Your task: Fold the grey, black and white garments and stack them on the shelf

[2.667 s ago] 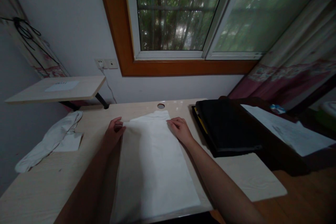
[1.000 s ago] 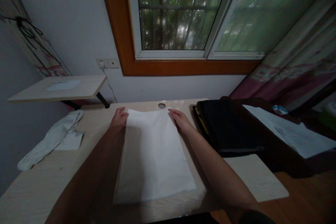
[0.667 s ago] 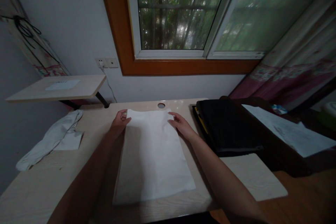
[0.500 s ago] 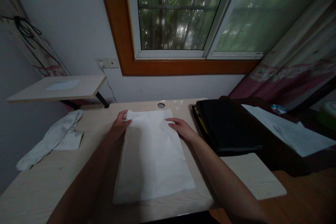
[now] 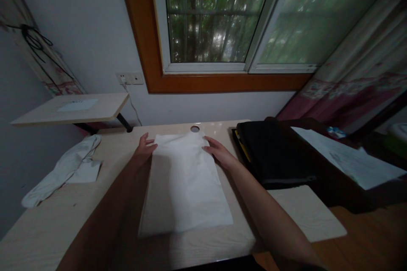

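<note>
A white folded cloth (image 5: 187, 186), with layers showing along its left edge, lies lengthwise before me on the desk. At its far left corner, my left hand (image 5: 144, 152) has its thumb on the edge and its fingers beside it, partly hidden. The far right edge is between the thumb and fingers of my right hand (image 5: 221, 152). Small wrinkles run across the cloth's far end between the hands. My left forearm's side of the cloth is in shadow.
On the left lie a crumpled white cloth (image 5: 65, 169) and a raised shelf (image 5: 79, 114). A black folder (image 5: 273, 152) stands close beyond my right forearm. The pale desk (image 5: 190, 247) has a round cable hole (image 5: 195, 128) near the wall.
The white cloth has shifted slightly away from me, and its near edge sits farther from the desk's front. Its far end has become more wrinkled. My right fingers have moved slightly farther away.
</note>
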Tool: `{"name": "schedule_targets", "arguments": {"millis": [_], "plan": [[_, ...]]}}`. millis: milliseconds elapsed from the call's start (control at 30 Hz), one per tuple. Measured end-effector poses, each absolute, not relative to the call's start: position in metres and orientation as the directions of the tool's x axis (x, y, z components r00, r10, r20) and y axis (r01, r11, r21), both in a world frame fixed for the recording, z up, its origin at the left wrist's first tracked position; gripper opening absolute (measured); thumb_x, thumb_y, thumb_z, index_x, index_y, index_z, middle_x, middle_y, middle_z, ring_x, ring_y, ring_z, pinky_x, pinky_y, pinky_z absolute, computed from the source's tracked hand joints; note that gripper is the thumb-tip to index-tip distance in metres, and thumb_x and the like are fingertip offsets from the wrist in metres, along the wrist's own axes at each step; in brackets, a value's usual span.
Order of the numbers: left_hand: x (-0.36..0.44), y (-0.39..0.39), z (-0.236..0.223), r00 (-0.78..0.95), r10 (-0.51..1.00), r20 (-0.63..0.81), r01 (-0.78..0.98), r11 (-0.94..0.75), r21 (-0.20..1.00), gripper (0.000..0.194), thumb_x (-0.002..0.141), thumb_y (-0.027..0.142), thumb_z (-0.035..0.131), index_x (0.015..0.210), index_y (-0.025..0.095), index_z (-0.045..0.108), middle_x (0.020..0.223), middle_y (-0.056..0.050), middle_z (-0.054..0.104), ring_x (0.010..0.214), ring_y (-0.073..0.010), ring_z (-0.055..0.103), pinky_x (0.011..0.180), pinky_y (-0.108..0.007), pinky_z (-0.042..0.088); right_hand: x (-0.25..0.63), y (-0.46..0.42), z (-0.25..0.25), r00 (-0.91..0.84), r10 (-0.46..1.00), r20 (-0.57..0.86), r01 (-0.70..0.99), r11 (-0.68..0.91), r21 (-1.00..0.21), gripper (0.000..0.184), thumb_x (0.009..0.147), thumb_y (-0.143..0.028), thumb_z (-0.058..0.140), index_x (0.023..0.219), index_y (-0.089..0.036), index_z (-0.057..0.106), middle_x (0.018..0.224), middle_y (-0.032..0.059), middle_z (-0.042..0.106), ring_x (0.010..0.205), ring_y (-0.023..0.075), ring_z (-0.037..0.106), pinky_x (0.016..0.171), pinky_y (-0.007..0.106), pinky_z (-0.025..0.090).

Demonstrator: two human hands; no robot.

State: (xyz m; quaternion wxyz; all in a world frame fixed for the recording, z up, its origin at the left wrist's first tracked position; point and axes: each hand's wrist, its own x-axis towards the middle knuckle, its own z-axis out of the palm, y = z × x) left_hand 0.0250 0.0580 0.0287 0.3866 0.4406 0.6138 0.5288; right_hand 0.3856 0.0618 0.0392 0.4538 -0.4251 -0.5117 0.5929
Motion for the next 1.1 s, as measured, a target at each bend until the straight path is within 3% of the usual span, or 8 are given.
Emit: {"name": "schedule_targets", "arguments": {"millis": [167, 333, 500, 567, 633, 767, 967, 1100], "plan": [[0.027, 0.037, 0.019, -0.308, 0.949, 0.071, 0.298, 0.026, 0.954, 0.087, 0.067, 0.030, 0.079, 0.145, 0.020, 0.042, 0.124, -0.014, 0.061, 0.073, -0.0132, 0.065, 0.075, -0.036, 0.056, 0.393, 0.047, 0.034, -0.231, 0.972, 0.050, -0.066, 0.036, -0.997, 0.054, 0.078, -0.033, 0.074, 0.130, -0.028, 0.065, 0.137, 0.0070, 0.066, 0.118, 0.0262, 0.064, 0.096, 0.040, 0.055], [0.032, -0.013, 0.021, -0.229, 0.960, 0.164, 0.463, -0.041, 0.886, 0.084, 0.070, 0.041, 0.076, 0.145, 0.018, 0.045, 0.105, -0.008, 0.063, 0.076, -0.0185, 0.066, 0.075, -0.039, 0.057, 0.408, 0.023, 0.037, -0.275, 0.961, 0.036, -0.014, 0.033, -0.999, 0.058, 0.080, -0.035, 0.074, 0.136, -0.031, 0.060, 0.124, 0.0064, 0.067, 0.111, 0.0236, 0.064, 0.090, 0.036, 0.056], [0.028, -0.086, 0.039, 0.007, 0.994, -0.109, 0.487, 0.092, 0.869, 0.091, 0.079, 0.054, 0.073, 0.154, 0.020, 0.035, 0.081, -0.003, 0.068, 0.071, -0.0253, 0.068, 0.069, -0.039, 0.055, 0.434, -0.015, 0.049, -0.450, 0.874, -0.185, 0.110, -0.151, -0.982, 0.072, 0.085, -0.044, 0.074, 0.151, -0.030, 0.046, 0.092, 0.0010, 0.062, 0.078, 0.0151, 0.061, 0.066, 0.025, 0.054], [0.024, -0.113, 0.046, 0.176, 0.958, -0.226, 0.408, 0.138, 0.903, 0.093, 0.085, 0.055, 0.068, 0.160, 0.025, 0.020, 0.099, -0.008, 0.073, 0.091, -0.0281, 0.070, 0.081, -0.041, 0.056, 0.444, -0.030, 0.058, -0.587, 0.750, -0.307, 0.175, -0.253, -0.952, 0.081, 0.086, -0.047, 0.074, 0.156, -0.032, 0.037, 0.086, -0.0015, 0.058, 0.074, 0.0141, 0.061, 0.062, 0.023, 0.055], [0.018, -0.133, 0.049, 0.309, 0.912, -0.270, 0.397, 0.135, 0.908, 0.091, 0.088, 0.053, 0.067, 0.161, 0.029, 0.019, 0.112, -0.009, 0.071, 0.103, -0.0277, 0.068, 0.087, -0.041, 0.054, 0.453, -0.042, 0.064, -0.718, 0.584, -0.379, 0.229, -0.315, -0.921, 0.086, 0.086, -0.047, 0.076, 0.159, -0.033, 0.032, 0.084, -0.0027, 0.055, 0.075, 0.0135, 0.060, 0.064, 0.024, 0.058], [0.006, -0.155, 0.050, 0.332, 0.888, -0.318, 0.430, 0.158, 0.889, 0.089, 0.089, 0.048, 0.068, 0.161, 0.034, 0.019, 0.096, -0.001, 0.067, 0.086, -0.0206, 0.064, 0.081, -0.036, 0.052, 0.464, -0.054, 0.066, -0.839, 0.359, -0.409, 0.284, -0.352, -0.892, 0.080, 0.082, -0.043, 0.082, 0.153, -0.033, 0.045, 0.085, -0.0030, 0.051, 0.073, 0.0105, 0.057, 0.070, 0.029, 0.062], [0.012, -0.162, 0.070, 0.508, 0.730, -0.456, 0.448, 0.229, 0.864, 0.093, 0.084, 0.044, 0.070, 0.162, 0.040, 0.019, 0.113, -0.005, 0.070, 0.094, -0.0238, 0.065, 0.078, -0.035, 0.053, 0.464, -0.051, 0.061, -0.854, 0.300, -0.425, 0.317, -0.348, -0.882, 0.059, 0.083, -0.041, 0.081, 0.138, -0.031, 0.062, 0.089, -0.0019, 0.050, 0.070, 0.0087, 0.054, 0.067, 0.030, 0.064], [0.020, -0.161, 0.083, 0.521, 0.693, -0.498, 0.537, 0.187, 0.823, 0.087, 0.083, 0.052, 0.068, 0.160, 0.035, 0.031, 0.092, -0.002, 0.071, 0.069, -0.0188, 0.063, 0.058, -0.027, 0.050, 0.462, -0.048, 0.064, -0.843, 0.248, -0.477, 0.376, -0.362, -0.853, 0.061, 0.083, -0.042, 0.080, 0.140, -0.031, 0.060, 0.081, -0.0057, 0.047, 0.057, 0.0052, 0.053, 0.062, 0.028, 0.063]]}}
